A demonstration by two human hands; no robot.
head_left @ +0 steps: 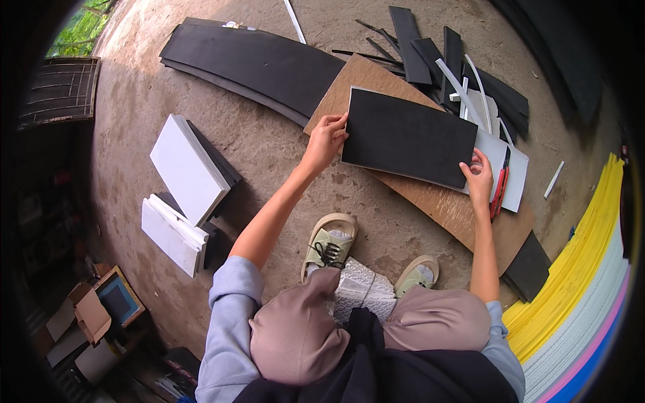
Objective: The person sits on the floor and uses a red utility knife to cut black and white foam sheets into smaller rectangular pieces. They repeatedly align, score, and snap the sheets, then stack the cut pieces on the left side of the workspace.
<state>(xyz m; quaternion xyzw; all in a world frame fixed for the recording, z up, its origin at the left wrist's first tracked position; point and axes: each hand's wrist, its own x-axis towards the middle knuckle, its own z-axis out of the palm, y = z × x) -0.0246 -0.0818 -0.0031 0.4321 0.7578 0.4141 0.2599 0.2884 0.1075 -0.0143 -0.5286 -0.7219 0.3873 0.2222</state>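
My left hand (327, 138) grips the left edge of a black rectangular foam sheet (408, 136). My right hand (478, 173) holds the sheet's near right corner. The sheet lies on a brown wooden board (449, 205) on the concrete floor. Under the sheet's right end there is a white sheet (512, 176). A red-handled cutter (500, 190) lies on that white sheet, just right of my right hand. I am crouching, and my sandalled feet (329, 245) are at the board's near edge.
Long black sheets (252, 64) lie at the back left, with black and white offcut strips (450, 67) at the back right. White and black cut pieces (185, 181) are stacked to my left. Yellow, white, pink and blue sheets (578, 282) are stacked at the right. Cardboard boxes (101, 309) stand lower left.
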